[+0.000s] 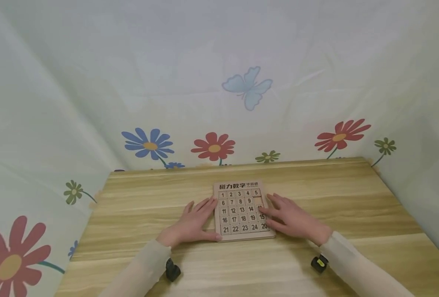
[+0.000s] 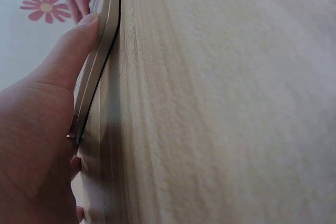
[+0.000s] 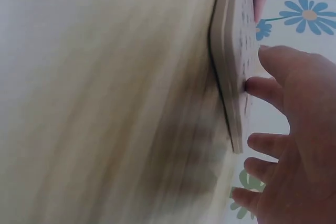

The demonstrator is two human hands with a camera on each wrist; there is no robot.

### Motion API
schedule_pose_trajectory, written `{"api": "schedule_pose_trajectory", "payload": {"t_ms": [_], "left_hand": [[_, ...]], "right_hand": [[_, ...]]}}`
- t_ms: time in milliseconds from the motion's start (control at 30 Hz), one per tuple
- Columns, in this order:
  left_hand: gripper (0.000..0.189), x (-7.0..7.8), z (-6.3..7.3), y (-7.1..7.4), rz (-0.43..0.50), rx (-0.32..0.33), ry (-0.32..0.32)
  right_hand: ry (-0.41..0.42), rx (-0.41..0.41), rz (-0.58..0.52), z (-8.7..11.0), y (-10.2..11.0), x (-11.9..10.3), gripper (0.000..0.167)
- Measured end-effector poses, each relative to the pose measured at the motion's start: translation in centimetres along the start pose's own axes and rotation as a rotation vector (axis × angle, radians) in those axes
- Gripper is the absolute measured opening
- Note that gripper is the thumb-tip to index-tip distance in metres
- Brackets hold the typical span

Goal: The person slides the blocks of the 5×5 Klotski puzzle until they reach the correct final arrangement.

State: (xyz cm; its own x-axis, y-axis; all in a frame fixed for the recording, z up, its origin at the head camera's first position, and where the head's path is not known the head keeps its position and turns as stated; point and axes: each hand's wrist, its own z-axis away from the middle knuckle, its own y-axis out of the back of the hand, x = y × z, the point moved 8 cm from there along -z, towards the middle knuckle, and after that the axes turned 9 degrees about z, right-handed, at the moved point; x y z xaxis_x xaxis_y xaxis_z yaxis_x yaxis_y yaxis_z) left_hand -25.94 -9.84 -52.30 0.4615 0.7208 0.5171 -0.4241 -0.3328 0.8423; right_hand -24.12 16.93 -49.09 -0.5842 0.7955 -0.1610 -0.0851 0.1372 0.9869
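Note:
A wooden number-slide puzzle (image 1: 245, 238) lies flat on the table, its numbered tiles in rows. A bare slot (image 1: 257, 201) shows under tile 5, right of tile 9. Just below it, a tile is partly covered by a fingertip of my right hand (image 1: 293, 216), and its number is hard to read. In the right wrist view, that index finger (image 3: 265, 92) touches the board's top while the other fingers are spread. My left hand (image 1: 191, 222) rests against the board's left side with extended fingers, its thumb (image 2: 79, 40) on the near left corner.
The wood-grain table (image 1: 149, 194) extends around the board. Behind and beside it hangs a pale cloth (image 1: 167, 62) printed with flowers and a butterfly. Each wrist wears a black device, one on the left (image 1: 173, 270) and one on the right (image 1: 319, 263).

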Motion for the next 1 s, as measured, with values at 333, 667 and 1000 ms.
{"api": "schedule_pose_trajectory", "payload": {"t_ms": [333, 667, 1000], "left_hand": [[0.12, -0.1, 0.0, 0.0, 0.018, 0.008, -0.007], [0.12, 0.1, 0.0, 0.2, 0.006, -0.001, -0.002], [0.12, 0.2, 0.0, 0.2, -0.003, 0.0, -0.012]], "right_hand": [[-0.04, 0.005, -0.02, -1.3, -0.6, 1.0, 0.056], [0.075, -0.021, 0.012, 1.6, 0.4, -1.1, 0.043], [0.02, 0.011, 0.038, 1.3, 0.4, -0.5, 0.053]]}}
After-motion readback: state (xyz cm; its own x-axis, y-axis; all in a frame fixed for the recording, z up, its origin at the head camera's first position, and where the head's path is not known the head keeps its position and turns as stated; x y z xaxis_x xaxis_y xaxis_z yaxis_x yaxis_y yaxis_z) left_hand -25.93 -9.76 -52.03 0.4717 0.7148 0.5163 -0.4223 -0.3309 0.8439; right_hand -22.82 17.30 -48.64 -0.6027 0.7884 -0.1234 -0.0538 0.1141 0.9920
